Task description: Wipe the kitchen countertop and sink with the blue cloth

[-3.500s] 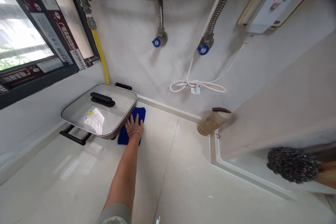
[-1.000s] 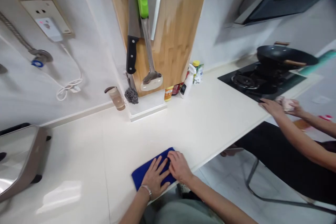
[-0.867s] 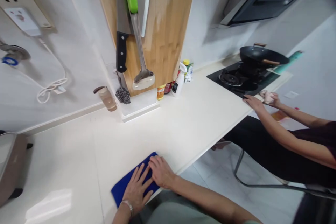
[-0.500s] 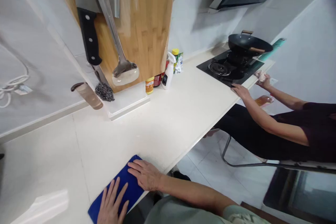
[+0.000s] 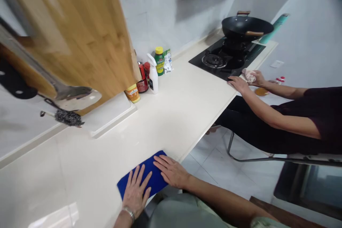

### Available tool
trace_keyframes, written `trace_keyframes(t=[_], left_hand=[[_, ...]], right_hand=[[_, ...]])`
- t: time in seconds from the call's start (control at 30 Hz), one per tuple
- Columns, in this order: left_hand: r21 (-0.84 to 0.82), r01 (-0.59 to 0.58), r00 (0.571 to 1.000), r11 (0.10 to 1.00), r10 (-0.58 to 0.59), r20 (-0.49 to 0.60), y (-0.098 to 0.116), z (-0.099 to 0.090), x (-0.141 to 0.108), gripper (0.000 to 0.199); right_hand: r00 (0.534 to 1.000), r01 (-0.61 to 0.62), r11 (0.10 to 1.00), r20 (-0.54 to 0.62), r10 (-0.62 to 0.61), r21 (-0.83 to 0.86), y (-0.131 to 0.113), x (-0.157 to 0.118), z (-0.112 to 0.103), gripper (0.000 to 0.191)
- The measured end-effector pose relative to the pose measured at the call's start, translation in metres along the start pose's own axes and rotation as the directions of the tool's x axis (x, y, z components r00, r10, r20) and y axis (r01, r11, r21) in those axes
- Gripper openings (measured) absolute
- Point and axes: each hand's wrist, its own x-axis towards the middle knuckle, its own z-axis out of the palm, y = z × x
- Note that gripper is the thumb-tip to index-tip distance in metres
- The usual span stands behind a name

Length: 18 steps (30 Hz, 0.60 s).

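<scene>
A folded blue cloth (image 5: 153,172) lies flat on the white countertop (image 5: 171,124), close to its front edge. My left hand (image 5: 135,190) rests palm down on the cloth's left part, fingers spread. On the cloth's right end lies my right hand (image 5: 172,171), also flat with its fingers stretched out. Neither hand grips the cloth; both press on it from above. A bracelet circles my left wrist.
A wooden board (image 5: 88,32) hangs at upper left with a ladle (image 5: 69,91) and a steel scrubber (image 5: 68,117). Beyond stand a white spray bottle (image 5: 153,74), jars and a wok (image 5: 244,26) on the stove (image 5: 213,60). A seated co-worker's hand (image 5: 255,77) holds a pale cloth.
The blue cloth and both my hands now appear further right along the counter, while my view has also shifted. The co-worker's hand with the pale cloth has moved onto the counter by the stove.
</scene>
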Motion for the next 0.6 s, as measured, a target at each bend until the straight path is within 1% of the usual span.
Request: trace_keyframes(t=[0.07, 0.17, 0.3, 0.37, 0.47, 0.6], left_hand=[[-0.072, -0.072, 0.997, 0.995, 0.074, 0.028, 0.009, -0.002, 0.038, 0.062], [-0.177, -0.153, 0.984, 0.972, 0.166, 0.062, 0.027, -0.001, 0.09, 0.061], [-0.302, -0.179, 0.973, 0.937, 0.214, 0.09, 0.054, 0.005, 0.156, 0.059], [-0.34, -0.173, 0.971, 0.924, 0.218, 0.096, 0.066, 0.01, 0.188, 0.059], [-0.356, -0.169, 0.973, 0.919, 0.214, 0.09, 0.079, 0.019, 0.231, 0.06], [-0.338, -0.164, 0.978, 0.927, 0.198, 0.07, 0.087, 0.03, 0.285, 0.062]], right_hand=[[0.998, -0.062, 0.997, -0.021, 0.061, -0.05, 0.024, -0.02, -0.01, 0.065], [0.994, -0.108, 0.983, -0.049, 0.102, -0.147, 0.06, -0.049, -0.021, 0.067], [0.978, -0.196, 0.95, -0.117, 0.171, -0.244, 0.113, -0.075, -0.035, 0.068], [0.966, -0.243, 0.94, -0.152, 0.211, -0.239, 0.14, -0.079, -0.044, 0.067], [0.941, -0.312, 0.929, -0.2, 0.273, -0.199, 0.178, -0.077, -0.059, 0.065], [0.904, -0.387, 0.905, -0.269, 0.334, -0.179, 0.219, -0.056, -0.071, 0.061]])
